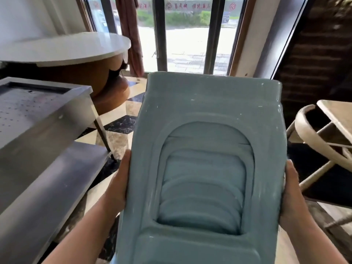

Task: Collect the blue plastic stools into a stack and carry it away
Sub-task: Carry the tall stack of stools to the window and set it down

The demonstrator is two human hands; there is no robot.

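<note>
A stack of blue plastic stools (209, 115) fills the middle of the head view, held up close in front of me and tilted away. Through the arched opening in its side I see the nested edges of several stools inside. My left hand (120, 180) presses against the stack's left side, fingers wrapped behind it. On the right side my right hand (291, 191) grips the same way. Both forearms reach up from the bottom of the frame.
A grey metal table with a lower shelf (43, 119) stands close on the left. Behind it is a round white-topped table (76, 48) on a brown base. A folding chair (322, 141) is at the right. Tall windows (186, 35) lie ahead over tiled floor (122, 119).
</note>
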